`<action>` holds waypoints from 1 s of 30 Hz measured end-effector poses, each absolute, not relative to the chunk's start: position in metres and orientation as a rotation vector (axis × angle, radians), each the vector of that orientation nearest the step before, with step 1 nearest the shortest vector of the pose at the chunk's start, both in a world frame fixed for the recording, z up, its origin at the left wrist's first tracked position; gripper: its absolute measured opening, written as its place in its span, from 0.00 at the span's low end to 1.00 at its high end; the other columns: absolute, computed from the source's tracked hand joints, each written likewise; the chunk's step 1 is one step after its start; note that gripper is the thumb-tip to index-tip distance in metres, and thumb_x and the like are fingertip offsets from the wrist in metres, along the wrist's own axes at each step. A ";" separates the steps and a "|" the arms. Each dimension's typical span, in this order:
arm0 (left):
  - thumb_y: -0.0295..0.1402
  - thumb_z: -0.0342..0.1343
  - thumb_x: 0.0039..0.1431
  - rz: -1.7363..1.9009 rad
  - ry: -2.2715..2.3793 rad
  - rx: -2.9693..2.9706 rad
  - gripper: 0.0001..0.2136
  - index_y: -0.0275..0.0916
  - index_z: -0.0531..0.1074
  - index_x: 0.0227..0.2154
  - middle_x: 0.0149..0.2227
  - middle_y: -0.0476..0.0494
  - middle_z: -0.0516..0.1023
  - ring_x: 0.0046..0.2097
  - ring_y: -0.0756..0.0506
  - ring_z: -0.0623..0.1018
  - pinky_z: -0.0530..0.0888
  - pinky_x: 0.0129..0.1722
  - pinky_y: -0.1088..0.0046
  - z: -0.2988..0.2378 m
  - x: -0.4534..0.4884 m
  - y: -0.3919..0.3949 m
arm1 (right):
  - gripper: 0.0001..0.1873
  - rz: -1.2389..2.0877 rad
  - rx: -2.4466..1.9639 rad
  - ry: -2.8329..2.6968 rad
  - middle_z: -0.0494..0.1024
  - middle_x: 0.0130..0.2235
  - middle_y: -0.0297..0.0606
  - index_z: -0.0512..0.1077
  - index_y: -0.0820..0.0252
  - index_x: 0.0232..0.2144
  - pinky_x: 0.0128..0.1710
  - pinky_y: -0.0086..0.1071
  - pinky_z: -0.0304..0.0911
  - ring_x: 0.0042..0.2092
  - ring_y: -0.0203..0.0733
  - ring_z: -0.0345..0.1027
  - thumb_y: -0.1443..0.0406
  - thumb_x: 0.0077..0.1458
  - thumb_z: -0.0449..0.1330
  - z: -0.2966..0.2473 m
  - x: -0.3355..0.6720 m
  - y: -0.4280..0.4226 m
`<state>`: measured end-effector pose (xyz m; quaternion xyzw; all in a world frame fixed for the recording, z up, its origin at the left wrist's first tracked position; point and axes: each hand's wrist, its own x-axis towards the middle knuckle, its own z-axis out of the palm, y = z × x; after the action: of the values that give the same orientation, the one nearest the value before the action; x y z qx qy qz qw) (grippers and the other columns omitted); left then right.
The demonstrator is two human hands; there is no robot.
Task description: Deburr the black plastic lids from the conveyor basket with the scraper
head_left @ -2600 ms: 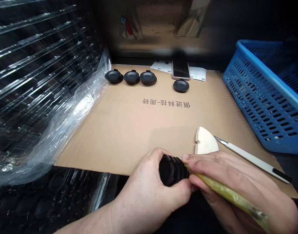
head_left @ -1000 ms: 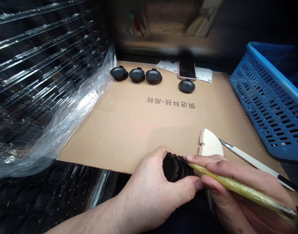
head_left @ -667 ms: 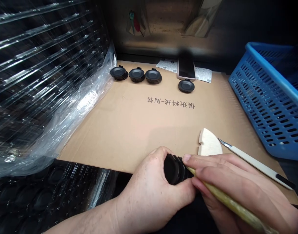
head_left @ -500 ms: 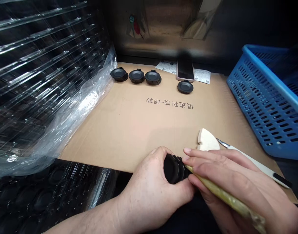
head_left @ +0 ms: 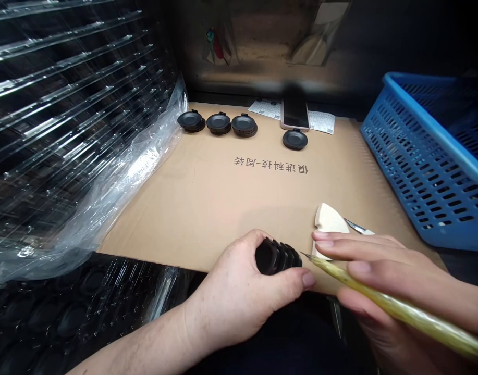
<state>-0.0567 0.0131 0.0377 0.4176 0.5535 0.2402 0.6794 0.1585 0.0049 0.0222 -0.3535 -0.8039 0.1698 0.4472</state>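
My left hand [head_left: 239,294] is closed around a short stack of round black caps [head_left: 287,259], held on its side above the cardboard's front edge. Between the fingers and thumb of my right hand [head_left: 406,263] lies a slim yellow-green pointed tool [head_left: 403,308], its surface shiny like plastic wrap. The tool's thin dark tip points at the right end of the stack, a small gap away. Just beyond my right fingertips is a cream-white wedge-shaped pad [head_left: 331,220]. A craft knife [head_left: 356,226] shows its blade beside the pad; my right hand hides its handle.
Black cap stacks [head_left: 218,123] stand in a row at the back of the cardboard [head_left: 207,208]. Another black cap [head_left: 295,139] lies before a phone [head_left: 295,113] on printed paper [head_left: 321,122]. A blue basket [head_left: 418,172] borders the right, clear plastic wrap [head_left: 125,177] the left.
My right hand has drawn back to the right with the pointed tool, away from the stack. The stack in my left hand has turned slightly, showing more cap edges.
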 end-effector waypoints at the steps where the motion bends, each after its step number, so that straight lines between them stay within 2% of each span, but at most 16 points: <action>1: 0.39 0.70 0.51 0.547 1.236 0.940 0.15 0.40 0.75 0.38 0.37 0.52 0.81 0.41 0.46 0.78 0.72 0.41 0.73 0.037 -0.057 0.013 | 0.20 0.466 -0.847 -1.963 0.82 0.50 0.34 0.76 0.49 0.51 0.52 0.45 0.76 0.50 0.48 0.79 0.67 0.57 0.70 0.020 0.156 0.005; 4: 0.40 0.69 0.52 0.565 1.214 0.946 0.15 0.40 0.75 0.38 0.35 0.53 0.79 0.39 0.48 0.77 0.71 0.39 0.74 0.035 -0.058 0.014 | 0.20 0.546 -0.916 -1.862 0.82 0.50 0.36 0.76 0.54 0.51 0.56 0.42 0.74 0.50 0.46 0.78 0.71 0.56 0.69 0.017 0.144 0.002; 10: 0.44 0.69 0.52 0.525 1.218 0.900 0.17 0.39 0.73 0.37 0.36 0.50 0.79 0.39 0.46 0.77 0.71 0.38 0.71 0.033 -0.059 0.013 | 0.18 0.604 -0.966 -1.784 0.82 0.49 0.36 0.75 0.57 0.50 0.55 0.33 0.76 0.49 0.42 0.79 0.74 0.57 0.66 0.018 0.133 -0.001; 14: 0.44 0.68 0.52 0.522 1.219 0.918 0.17 0.40 0.73 0.39 0.39 0.49 0.81 0.44 0.44 0.78 0.73 0.43 0.69 0.034 -0.059 0.012 | 0.16 0.632 -0.944 -1.765 0.83 0.47 0.36 0.75 0.58 0.48 0.57 0.35 0.75 0.49 0.43 0.80 0.73 0.57 0.66 0.021 0.128 0.001; 18: 0.40 0.69 0.50 0.516 1.220 0.902 0.17 0.40 0.73 0.40 0.41 0.48 0.81 0.46 0.42 0.79 0.73 0.47 0.67 0.033 -0.059 0.012 | 0.15 0.569 -0.927 -1.860 0.83 0.47 0.38 0.75 0.59 0.47 0.56 0.32 0.75 0.48 0.42 0.80 0.74 0.58 0.65 0.024 0.125 0.004; 23: 0.37 0.68 0.49 0.505 1.246 0.902 0.15 0.40 0.73 0.38 0.37 0.49 0.80 0.42 0.43 0.77 0.73 0.45 0.69 0.033 -0.058 0.013 | 0.15 0.431 -0.924 -1.952 0.83 0.46 0.39 0.73 0.60 0.50 0.53 0.28 0.76 0.46 0.40 0.81 0.73 0.60 0.63 0.022 0.124 0.006; 30: 0.37 0.68 0.48 0.475 1.260 0.908 0.16 0.40 0.73 0.39 0.38 0.49 0.80 0.43 0.43 0.78 0.73 0.45 0.68 0.038 -0.058 0.014 | 0.18 0.430 -0.919 -1.958 0.83 0.47 0.40 0.73 0.60 0.52 0.52 0.29 0.77 0.46 0.42 0.81 0.74 0.59 0.64 0.022 0.122 0.005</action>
<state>-0.0585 0.0138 0.0381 0.4057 0.5629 0.2122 0.6881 0.1219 0.0054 0.0216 -0.3721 -0.7922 0.1742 0.4513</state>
